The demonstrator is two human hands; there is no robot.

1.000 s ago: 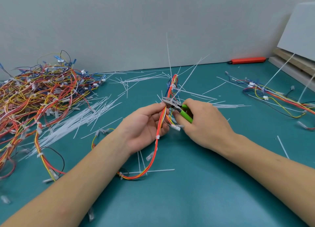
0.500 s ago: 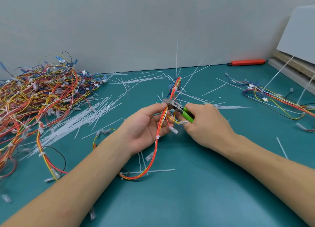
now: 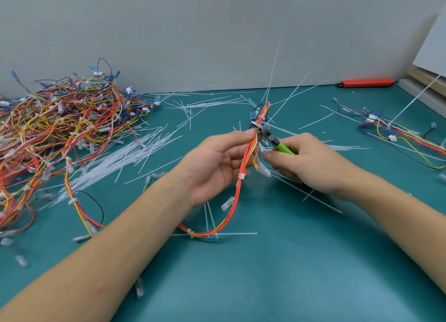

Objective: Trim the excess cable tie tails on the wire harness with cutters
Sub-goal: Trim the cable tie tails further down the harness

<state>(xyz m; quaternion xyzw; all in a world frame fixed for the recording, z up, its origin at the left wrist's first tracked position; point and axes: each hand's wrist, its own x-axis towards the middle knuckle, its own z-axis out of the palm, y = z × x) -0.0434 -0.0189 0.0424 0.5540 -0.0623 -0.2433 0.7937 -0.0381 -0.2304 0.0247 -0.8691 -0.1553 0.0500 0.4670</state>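
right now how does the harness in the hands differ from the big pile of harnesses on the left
The held harness is a single bundle lifted off the table, pinched in the left hand, with the cutters in the right hand at its upper end. The pile is many harnesses tangled together, lying untouched on the table. The held harness has long white tie tails sticking up; none show on the pile. Both have red, orange and yellow wires with white ties.

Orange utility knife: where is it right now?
Head view, far right: the orange utility knife lies on the teal table against the back wall, beyond the small harness bundle.
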